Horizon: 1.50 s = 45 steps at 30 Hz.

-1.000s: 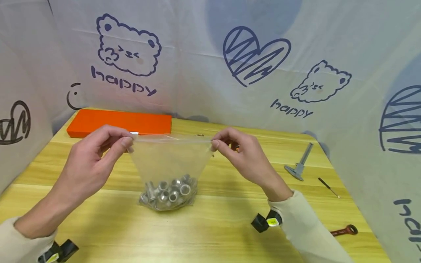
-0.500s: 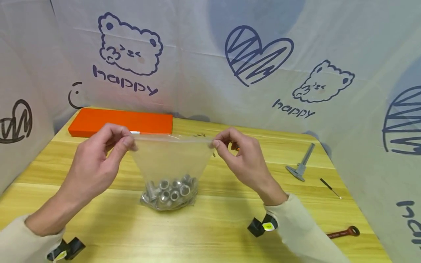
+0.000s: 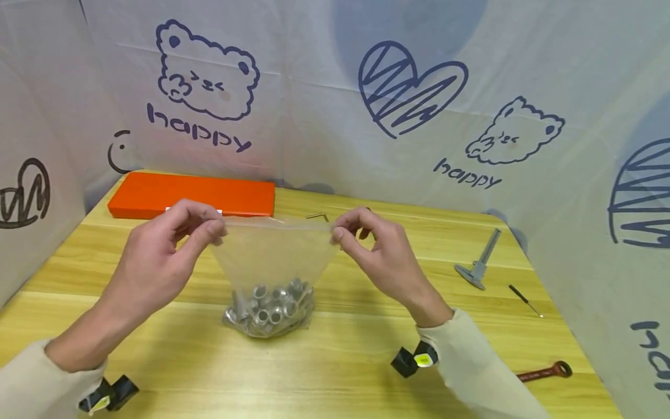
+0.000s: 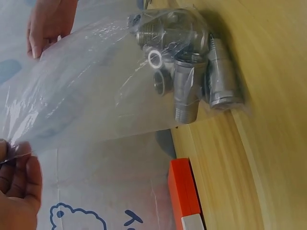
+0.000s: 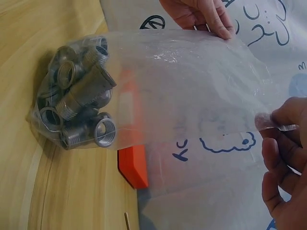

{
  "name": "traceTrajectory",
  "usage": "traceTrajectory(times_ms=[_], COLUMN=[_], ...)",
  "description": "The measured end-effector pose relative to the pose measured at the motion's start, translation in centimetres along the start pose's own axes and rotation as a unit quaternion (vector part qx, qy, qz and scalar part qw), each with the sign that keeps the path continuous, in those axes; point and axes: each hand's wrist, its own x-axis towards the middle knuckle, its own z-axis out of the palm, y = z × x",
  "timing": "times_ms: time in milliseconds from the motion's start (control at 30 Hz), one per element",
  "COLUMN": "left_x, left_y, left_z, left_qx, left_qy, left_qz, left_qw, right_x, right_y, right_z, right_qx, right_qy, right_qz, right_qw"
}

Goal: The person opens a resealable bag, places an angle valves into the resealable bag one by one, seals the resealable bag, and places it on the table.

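Observation:
A clear plastic zip bag (image 3: 274, 253) stands upright on the wooden table, its top edge stretched between both hands. Threaded metal pipe fittings (image 3: 274, 314) lie heaped in its bottom; the left wrist view shows silvery pipe fittings (image 4: 187, 88) close up through the plastic. My left hand (image 3: 162, 256) pinches the bag's upper left corner between thumb and forefinger. At the opposite top corner, my right hand (image 3: 384, 256) pinches the plastic the same way. In the right wrist view, the right thumb and forefinger press the film together, with the other fingers curled below.
Behind the left hand lies a flat orange box (image 3: 209, 195). A small hex key (image 3: 316, 216) is beyond the bag. On the right are a grey caliper (image 3: 477, 267), a thin screwdriver (image 3: 525, 299) and a dark red wrench (image 3: 546, 371). White printed cloth (image 3: 314, 105) walls the table.
The hands have come slightly closer together, the left one shifting right, and the top edge sags a little. The fittings have shifted inside the bag. Both corners stay pinched.

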Motion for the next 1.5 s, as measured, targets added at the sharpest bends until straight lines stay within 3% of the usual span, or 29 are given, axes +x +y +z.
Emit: traceTrajectory(times_ms=[167, 267, 333, 433, 533, 600, 833, 1100, 1500], left_x=[-0.1, -0.1, -0.1, -0.1, -0.1, 0.0, 0.0, -0.3, -0.6], left_y=[0.0, 0.1, 0.2, 0.4, 0.4, 0.5, 0.6, 0.8, 1.2], left_z=[0.5, 0.6, 0.6, 0.8, 1.0, 1.1, 1.3, 1.2, 1.3], left_qx=[-0.004, -0.009, -0.008, -0.009, -0.014, -0.015, -0.007, 0.004, -0.025], left_qy=[0.022, 0.025, 0.027, 0.03, 0.033, 0.034, 0.034, 0.043, 0.061], left_qz=[0.019, 0.02, 0.023, 0.033, 0.045, 0.05, 0.051, 0.063, 0.066], left_qw=[0.9996, 0.9994, 0.9994, 0.999, 0.9983, 0.9981, 0.9981, 0.9971, 0.9956], right_x=[0.9, 2.4, 3.6, 5.5, 6.8, 7.4, 8.2, 8.2, 7.1], right_y=[-0.7, -2.3, -4.0, -6.8, -8.7, -9.3, -9.2, -8.7, -8.0], right_z=[0.0, 0.3, 1.0, 2.3, 3.4, 3.8, 4.2, 4.2, 2.4], right_qx=[-0.041, -0.088, -0.137, -0.22, -0.274, -0.289, -0.277, -0.305, -0.308], right_qy=[-0.003, -0.025, -0.051, -0.098, -0.146, -0.165, -0.189, -0.192, -0.201], right_qz=[-0.017, -0.059, -0.1, -0.151, -0.16, -0.156, -0.148, -0.209, -0.208], right_qw=[0.999, 0.994, 0.984, 0.959, 0.937, 0.93, 0.93, 0.909, 0.907])
